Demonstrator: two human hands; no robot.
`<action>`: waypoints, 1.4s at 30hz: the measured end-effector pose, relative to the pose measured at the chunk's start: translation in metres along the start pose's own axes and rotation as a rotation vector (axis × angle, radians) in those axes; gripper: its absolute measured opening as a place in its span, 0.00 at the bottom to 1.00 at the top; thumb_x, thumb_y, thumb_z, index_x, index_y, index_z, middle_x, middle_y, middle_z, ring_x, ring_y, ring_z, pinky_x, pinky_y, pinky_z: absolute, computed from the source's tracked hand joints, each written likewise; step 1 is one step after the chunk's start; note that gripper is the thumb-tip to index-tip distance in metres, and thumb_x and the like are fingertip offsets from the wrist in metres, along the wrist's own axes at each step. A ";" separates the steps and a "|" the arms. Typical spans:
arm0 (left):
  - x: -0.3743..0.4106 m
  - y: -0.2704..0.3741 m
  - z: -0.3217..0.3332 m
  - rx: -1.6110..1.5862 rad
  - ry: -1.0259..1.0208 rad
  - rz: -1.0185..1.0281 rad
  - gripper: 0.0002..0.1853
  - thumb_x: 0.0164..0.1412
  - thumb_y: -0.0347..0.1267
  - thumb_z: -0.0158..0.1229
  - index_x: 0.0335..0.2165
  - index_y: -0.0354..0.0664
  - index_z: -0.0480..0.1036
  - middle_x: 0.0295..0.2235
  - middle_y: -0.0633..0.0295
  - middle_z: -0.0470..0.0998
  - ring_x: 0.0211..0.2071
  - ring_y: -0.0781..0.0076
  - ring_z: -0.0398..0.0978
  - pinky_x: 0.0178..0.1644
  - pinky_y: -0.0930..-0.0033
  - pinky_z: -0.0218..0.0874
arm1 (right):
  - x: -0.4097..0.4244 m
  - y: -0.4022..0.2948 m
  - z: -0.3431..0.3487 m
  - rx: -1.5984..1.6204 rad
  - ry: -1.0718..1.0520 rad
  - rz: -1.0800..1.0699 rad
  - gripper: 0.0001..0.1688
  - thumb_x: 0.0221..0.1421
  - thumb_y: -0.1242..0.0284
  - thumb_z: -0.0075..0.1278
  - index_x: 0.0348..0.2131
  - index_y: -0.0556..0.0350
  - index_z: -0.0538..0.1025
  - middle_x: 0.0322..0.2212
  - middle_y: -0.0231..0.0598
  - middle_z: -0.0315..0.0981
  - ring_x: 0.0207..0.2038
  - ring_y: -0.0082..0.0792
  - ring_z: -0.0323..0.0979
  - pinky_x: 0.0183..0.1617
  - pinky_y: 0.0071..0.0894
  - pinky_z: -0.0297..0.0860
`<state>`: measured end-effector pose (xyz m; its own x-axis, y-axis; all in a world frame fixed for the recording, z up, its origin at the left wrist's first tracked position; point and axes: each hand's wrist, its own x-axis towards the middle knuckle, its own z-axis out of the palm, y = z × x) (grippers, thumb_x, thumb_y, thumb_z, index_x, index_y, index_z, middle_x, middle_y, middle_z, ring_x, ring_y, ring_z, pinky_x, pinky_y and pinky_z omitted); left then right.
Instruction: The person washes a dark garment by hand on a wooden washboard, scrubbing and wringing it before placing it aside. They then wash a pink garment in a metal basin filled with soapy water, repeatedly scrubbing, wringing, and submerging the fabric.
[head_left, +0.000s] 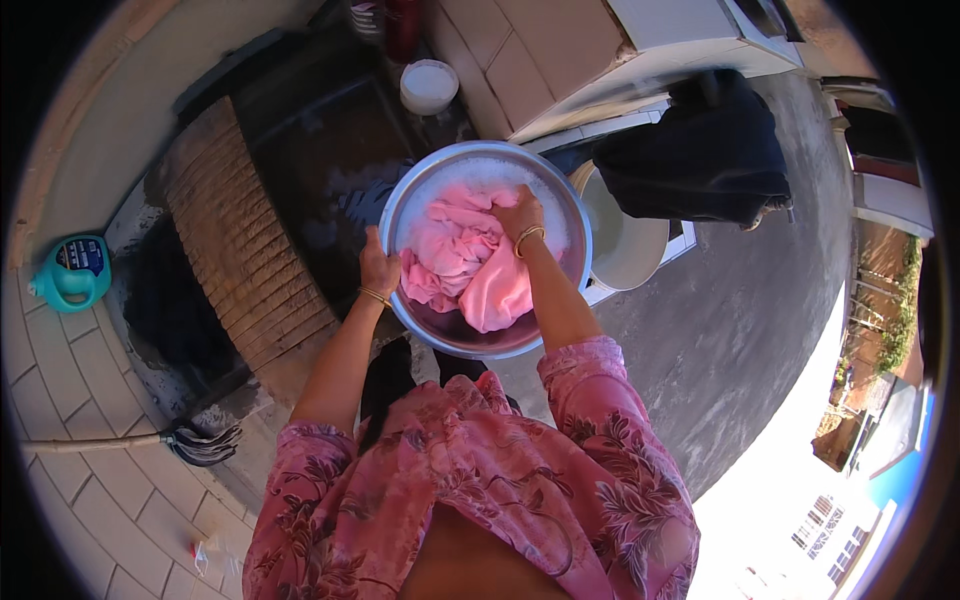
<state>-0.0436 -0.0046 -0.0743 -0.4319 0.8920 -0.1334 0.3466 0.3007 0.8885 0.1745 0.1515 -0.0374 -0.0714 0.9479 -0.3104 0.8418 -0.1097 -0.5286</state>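
A round metal basin (574, 195) is held in front of me, with white suds (487, 166) along its far inside. Wet pink cloth (465, 251) lies bunched in it. My left hand (379, 264) grips the basin's left rim, thumb over the edge. Inside the basin, my right hand (519, 213) has its fingers closed on a fold of the pink cloth at the upper right. Some fingertips are hidden in the cloth.
A ribbed washboard slab (247, 247) and a dark water-filled sink (330, 150) lie left. A white tub (429, 86) stands beyond; a pale bucket (630, 244) and dark hanging cloth (690, 157) are right. A teal detergent jug (71, 274) and a mop (199, 442) are far left.
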 end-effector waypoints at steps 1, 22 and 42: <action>-0.001 -0.002 0.000 0.008 0.018 0.032 0.21 0.41 0.20 0.47 0.39 0.32 0.59 0.28 0.41 0.72 0.34 0.40 0.71 0.38 0.54 0.62 | -0.009 -0.002 -0.007 0.061 0.020 0.007 0.29 0.36 0.63 0.60 0.38 0.60 0.71 0.35 0.56 0.72 0.40 0.49 0.71 0.44 0.40 0.66; -0.002 0.006 0.003 -0.009 -0.004 -0.044 0.23 0.40 0.20 0.45 0.41 0.33 0.58 0.32 0.37 0.72 0.37 0.37 0.68 0.42 0.51 0.60 | -0.162 -0.030 -0.091 0.461 0.293 -0.351 0.28 0.32 0.75 0.63 0.37 0.57 0.71 0.34 0.36 0.72 0.37 0.29 0.70 0.44 0.28 0.66; -0.007 0.021 0.000 -0.132 -0.026 -0.081 0.25 0.41 0.18 0.46 0.43 0.30 0.59 0.31 0.49 0.71 0.33 0.55 0.72 0.41 0.65 0.62 | -0.003 -0.082 0.037 -0.461 -0.405 -0.175 0.35 0.37 0.49 0.54 0.40 0.54 0.74 0.40 0.48 0.72 0.47 0.42 0.67 0.50 0.41 0.62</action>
<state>-0.0332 -0.0048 -0.0543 -0.4317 0.8755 -0.2173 0.1983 0.3270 0.9240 0.0858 0.1465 -0.0221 -0.3497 0.7422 -0.5717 0.9366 0.2622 -0.2325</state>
